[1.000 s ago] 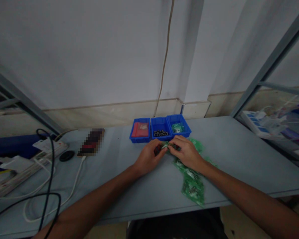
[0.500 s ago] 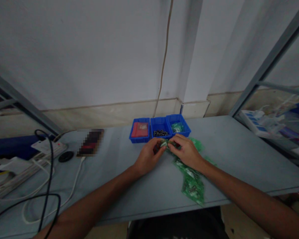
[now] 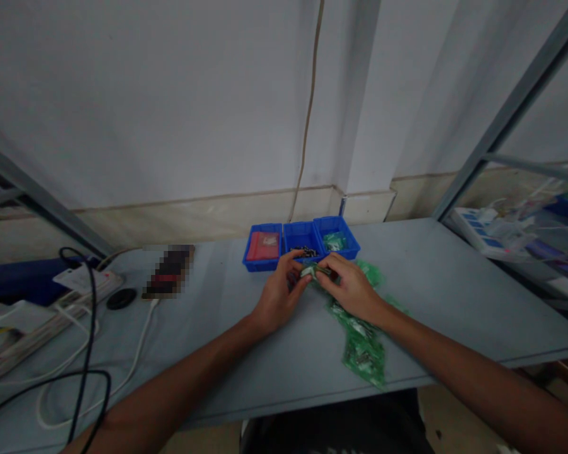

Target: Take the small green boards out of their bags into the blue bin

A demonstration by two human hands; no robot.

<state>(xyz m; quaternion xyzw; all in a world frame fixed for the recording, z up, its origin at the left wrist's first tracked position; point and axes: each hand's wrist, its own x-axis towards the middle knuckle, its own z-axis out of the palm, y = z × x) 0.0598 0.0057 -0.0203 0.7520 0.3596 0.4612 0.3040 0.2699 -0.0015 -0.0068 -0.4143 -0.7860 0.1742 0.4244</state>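
In front of the blue bins, my left hand (image 3: 280,291) and my right hand (image 3: 349,282) meet at a small crumpled plastic packet (image 3: 308,270). It looks pale and greenish; its contents are too small to make out. My right thumb and fingers pinch its right side. The left thumb presses on it from below, while the left index finger arches above it. Under and beside my right hand lies a strip of green plastic bags (image 3: 365,353) with small metal parts inside, reaching toward the table's front edge.
Left blue bin (image 3: 260,266) holds red-edged zip bags, middle bin (image 3: 297,233) small dark-and-silver pieces, right bin (image 3: 329,224) green packets. A phone (image 3: 170,271), black disc (image 3: 122,299), cables and power strip (image 3: 42,328) lie left. Metal rack posts (image 3: 497,132) flank the table.
My left index finger has lifted and straightened away from the packet, showing more of it. The right hand keeps its pinch. The whole view has shifted slightly.
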